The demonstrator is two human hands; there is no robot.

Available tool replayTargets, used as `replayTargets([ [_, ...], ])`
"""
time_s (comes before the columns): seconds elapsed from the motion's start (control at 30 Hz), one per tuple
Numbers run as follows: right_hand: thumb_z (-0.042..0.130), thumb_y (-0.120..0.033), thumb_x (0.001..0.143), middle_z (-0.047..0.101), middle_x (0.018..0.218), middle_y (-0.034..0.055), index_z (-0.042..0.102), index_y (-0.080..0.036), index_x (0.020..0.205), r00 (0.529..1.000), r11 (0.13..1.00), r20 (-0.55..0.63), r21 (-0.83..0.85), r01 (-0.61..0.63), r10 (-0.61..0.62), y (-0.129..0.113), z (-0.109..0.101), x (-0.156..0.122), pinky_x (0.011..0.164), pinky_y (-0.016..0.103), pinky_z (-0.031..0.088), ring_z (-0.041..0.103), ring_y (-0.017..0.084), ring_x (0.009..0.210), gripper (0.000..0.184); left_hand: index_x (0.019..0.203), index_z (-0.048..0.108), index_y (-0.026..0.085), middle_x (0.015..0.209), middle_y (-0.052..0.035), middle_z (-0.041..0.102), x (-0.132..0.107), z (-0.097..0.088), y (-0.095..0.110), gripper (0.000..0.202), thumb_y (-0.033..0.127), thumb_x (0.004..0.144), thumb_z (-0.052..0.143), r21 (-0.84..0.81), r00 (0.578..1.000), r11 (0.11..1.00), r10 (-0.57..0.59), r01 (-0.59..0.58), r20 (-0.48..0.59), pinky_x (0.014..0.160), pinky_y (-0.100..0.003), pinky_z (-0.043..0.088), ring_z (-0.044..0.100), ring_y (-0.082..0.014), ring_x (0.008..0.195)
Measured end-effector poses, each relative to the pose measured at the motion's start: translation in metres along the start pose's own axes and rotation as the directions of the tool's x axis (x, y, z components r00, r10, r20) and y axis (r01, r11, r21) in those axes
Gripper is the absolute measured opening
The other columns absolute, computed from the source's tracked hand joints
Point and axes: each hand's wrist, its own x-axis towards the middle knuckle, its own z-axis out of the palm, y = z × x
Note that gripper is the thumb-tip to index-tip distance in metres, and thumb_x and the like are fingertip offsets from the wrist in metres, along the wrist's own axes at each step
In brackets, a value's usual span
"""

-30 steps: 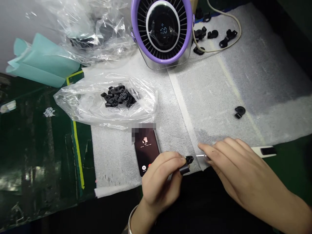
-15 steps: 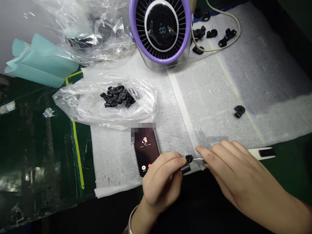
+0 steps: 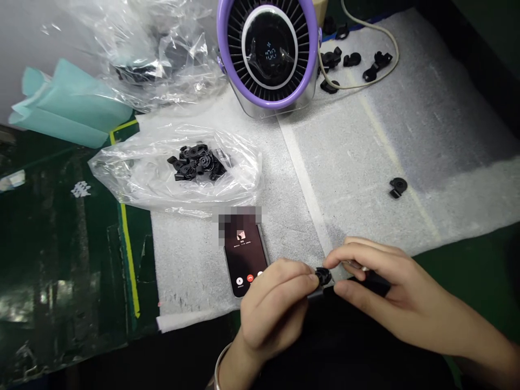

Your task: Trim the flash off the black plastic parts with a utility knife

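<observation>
My left hand (image 3: 276, 303) is closed, pinching a small black plastic part (image 3: 323, 276) between thumb and fingers just above the mat's front edge. Close to the right of that part is my right hand (image 3: 382, 287). Its index finger and thumb are apart beside the part; whether they touch it I cannot tell. The other fingers curl round a slim tool (image 3: 363, 267), of which only a small pale, shiny bit shows. A phone (image 3: 246, 257) with a lit call screen lies beside my left hand. Another black plastic part (image 3: 398, 187) rests alone on the mat, beyond my right hand.
A clear plastic bag (image 3: 142, 184) holds a pile of black parts (image 3: 199, 162). Behind it stands a purple-rimmed fan (image 3: 270, 100) with a pale cable (image 3: 396, 40). Several more parts (image 3: 352, 59) lie near the cable. Teal sheeting (image 3: 69, 103) and crumpled plastic (image 3: 174, 54) are at back left.
The thin metal tip has left the black part. My right index finger and thumb have spread apart, and the tool's white handle no longer sticks out behind the hand.
</observation>
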Motion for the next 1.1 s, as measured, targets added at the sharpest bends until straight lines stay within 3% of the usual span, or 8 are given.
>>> replayTargets([
  [0.17,0.062,-0.020,0.100,0.048,0.072,-0.0064,0.066,-0.028,0.099,0.997,0.993,-0.081,0.114,0.012,-0.003,0.005,0.002,-0.002,0.064,0.022,0.049,0.056,0.009,0.066,0.010,0.110,0.067,0.008,0.092,-0.0096,0.072,0.001,0.005,-0.005,0.015,0.009,0.104,0.053,-0.019,0.996,0.997,0.079,-0.079,0.029,0.064,-0.024,0.060,0.070,-0.0157,0.078],
  [0.33,0.061,-0.019,0.098,0.051,0.067,-0.0055,0.064,-0.026,0.081,0.997,0.996,0.071,0.079,-0.038,0.032,0.015,-0.002,-0.006,0.056,0.023,0.044,0.053,0.010,0.060,0.019,0.110,0.065,0.007,0.092,-0.0110,0.073,-0.002,0.009,-0.009,0.018,0.011,0.106,0.047,-0.044,0.977,0.994,0.109,-0.103,0.183,0.064,-0.027,0.059,0.068,-0.0164,0.074],
  [0.43,0.056,-0.015,0.099,0.050,0.066,-0.0046,0.061,-0.024,0.076,0.999,0.999,0.043,0.037,-0.001,-0.001,0.018,0.002,-0.009,0.052,0.025,0.041,0.050,0.011,0.057,0.024,0.111,0.063,0.009,0.090,-0.0097,0.072,-0.004,0.010,-0.010,0.021,0.011,0.107,0.042,-0.008,0.965,0.994,0.103,-0.105,0.242,0.062,-0.027,0.058,0.067,-0.0163,0.071],
  [0.53,0.052,-0.010,0.098,0.048,0.065,-0.0052,0.058,-0.023,0.081,0.992,0.995,-0.076,-0.037,0.095,-0.098,0.018,0.010,-0.009,0.051,0.026,0.038,0.048,0.010,0.056,0.022,0.111,0.063,0.009,0.089,-0.0099,0.072,-0.005,0.011,-0.010,0.020,0.010,0.106,0.044,0.025,0.968,0.994,0.098,-0.106,0.232,0.061,-0.028,0.058,0.067,-0.0170,0.071],
  [0.63,0.050,-0.007,0.094,0.044,0.065,-0.0060,0.050,-0.024,0.079,0.984,0.987,-0.110,-0.099,0.126,-0.137,0.016,0.016,-0.006,0.050,0.025,0.035,0.044,0.010,0.054,0.023,0.111,0.063,0.008,0.090,-0.0101,0.072,-0.006,0.011,-0.011,0.019,0.009,0.105,0.044,0.020,0.967,0.994,0.101,-0.109,0.234,0.062,-0.028,0.058,0.068,-0.0173,0.073],
  [0.8,0.046,-0.006,0.094,0.045,0.066,-0.0065,0.045,-0.025,0.081,0.995,0.994,-0.076,-0.087,0.061,-0.068,0.014,0.017,-0.004,0.049,0.023,0.036,0.043,0.010,0.054,0.023,0.112,0.064,0.009,0.092,-0.0106,0.072,-0.005,0.009,-0.012,0.019,0.008,0.104,0.047,-0.026,0.981,0.996,0.089,-0.085,0.173,0.066,-0.028,0.061,0.071,-0.0177,0.077],
  [0.97,0.041,-0.008,0.099,0.044,0.066,-0.0059,0.041,-0.024,0.078,0.996,0.998,-0.082,0.061,0.024,-0.019,0.012,0.009,-0.003,0.050,0.023,0.036,0.042,0.010,0.055,0.026,0.107,0.067,0.012,0.092,-0.0072,0.071,0.000,0.003,-0.008,0.024,-0.004,0.091,0.059,-0.088,0.998,0.994,-0.057,0.060,0.031,0.072,-0.026,0.064,0.071,-0.0162,0.082],
  [1.1,0.048,-0.013,0.102,0.048,0.067,-0.0049,0.048,-0.023,0.079,0.996,0.987,-0.074,0.158,-0.041,0.053,0.006,0.005,0.001,0.052,0.023,0.040,0.046,0.010,0.057,0.025,0.106,0.069,0.013,0.092,-0.0050,0.071,0.002,-0.001,-0.007,0.027,-0.005,0.087,0.067,-0.177,0.990,0.974,-0.143,0.140,0.000,0.071,-0.026,0.064,0.072,-0.0158,0.081],
])
